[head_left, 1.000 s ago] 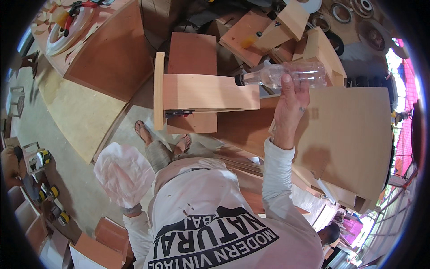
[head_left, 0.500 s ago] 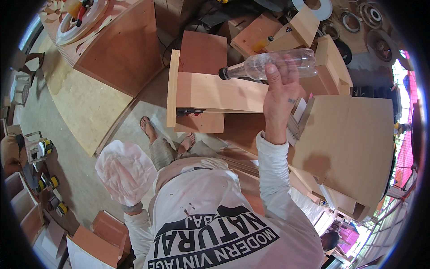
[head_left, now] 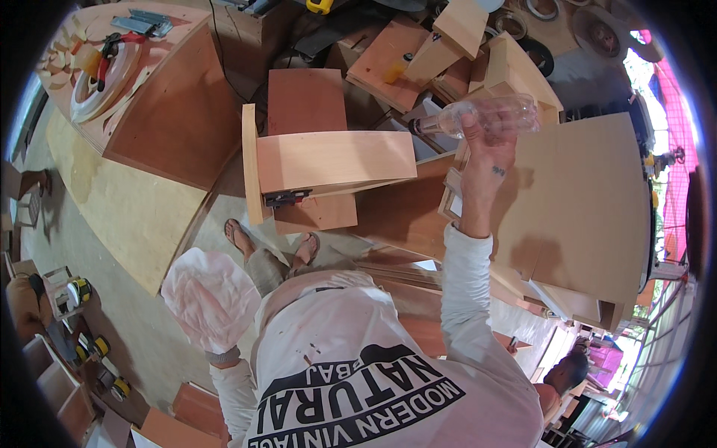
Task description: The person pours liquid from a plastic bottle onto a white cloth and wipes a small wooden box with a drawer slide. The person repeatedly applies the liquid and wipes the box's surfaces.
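Note:
A clear plastic bottle [head_left: 523, 112] with a dark cap lies sideways in my right hand [head_left: 485, 160], over the gap between a pale wooden board piece and the boxes on the right. My thumb and fingers wrap round its body. My left hand [head_left: 222, 348] is low at the left of my body, covered by a crumpled whitish cloth [head_left: 209, 291], so its fingers are hidden. A pale wooden drawer-like piece [head_left: 332, 157] rests ahead of me on reddish boards [head_left: 306, 101], with a dark tool [head_left: 287, 198] tucked below it.
A bench with pliers and rings [head_left: 112, 75] stands upper left, beside a leaning plywood sheet [head_left: 119, 194]. A large panel [head_left: 567, 209] is at right; cluttered boards [head_left: 381, 60] lie ahead. Power tools [head_left: 78, 290] sit at far left. Another person [head_left: 564, 377] is at lower right.
Compared with half a second ago, my right hand and the bottle appear a little farther right. The surroundings have shifted in the view as my head moved. My left hand still has the cloth over it.

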The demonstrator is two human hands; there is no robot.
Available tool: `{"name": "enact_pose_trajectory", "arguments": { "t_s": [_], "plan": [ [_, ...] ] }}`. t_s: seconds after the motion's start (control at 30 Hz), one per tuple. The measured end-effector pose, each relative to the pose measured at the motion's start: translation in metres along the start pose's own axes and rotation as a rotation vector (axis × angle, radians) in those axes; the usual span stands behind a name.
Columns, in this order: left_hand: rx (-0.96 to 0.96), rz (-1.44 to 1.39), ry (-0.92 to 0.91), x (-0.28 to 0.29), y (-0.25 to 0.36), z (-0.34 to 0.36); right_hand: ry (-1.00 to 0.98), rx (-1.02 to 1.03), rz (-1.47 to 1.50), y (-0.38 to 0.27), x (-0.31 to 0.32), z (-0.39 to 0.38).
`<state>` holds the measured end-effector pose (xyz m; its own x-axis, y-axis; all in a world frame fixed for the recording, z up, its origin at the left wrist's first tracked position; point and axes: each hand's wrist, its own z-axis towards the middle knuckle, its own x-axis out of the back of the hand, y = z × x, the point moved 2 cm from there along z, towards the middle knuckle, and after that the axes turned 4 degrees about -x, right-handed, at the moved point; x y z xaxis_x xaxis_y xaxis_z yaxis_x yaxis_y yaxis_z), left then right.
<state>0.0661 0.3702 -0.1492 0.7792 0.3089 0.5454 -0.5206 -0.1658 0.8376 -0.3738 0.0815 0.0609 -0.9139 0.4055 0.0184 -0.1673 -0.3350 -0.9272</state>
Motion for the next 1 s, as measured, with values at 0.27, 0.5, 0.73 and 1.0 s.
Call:
{"name": "enact_pose_trajectory", "arguments": {
  "t_s": [0.27, 0.5, 0.73, 1.0],
  "plan": [
    [-0.076, 0.170, -0.032, 0.003, 0.019, 0.003, 0.005, -0.092, 0.160, 0.019, 0.010, -0.007],
    [-0.027, 0.069, -0.081, 0.010, 0.059, -0.003, -0.022, -0.983, 0.952, 0.059, 0.011, -0.079],
    [0.014, -0.049, -0.159, 0.005, 0.012, -0.042, 0.124, -1.503, 1.499, 0.058, 0.020, -0.195],
    [-0.182, 0.545, -0.109, 0.042, 0.002, -0.016, 0.230, -1.420, 1.360, 0.116, -0.006, -0.272]
  ]
}}
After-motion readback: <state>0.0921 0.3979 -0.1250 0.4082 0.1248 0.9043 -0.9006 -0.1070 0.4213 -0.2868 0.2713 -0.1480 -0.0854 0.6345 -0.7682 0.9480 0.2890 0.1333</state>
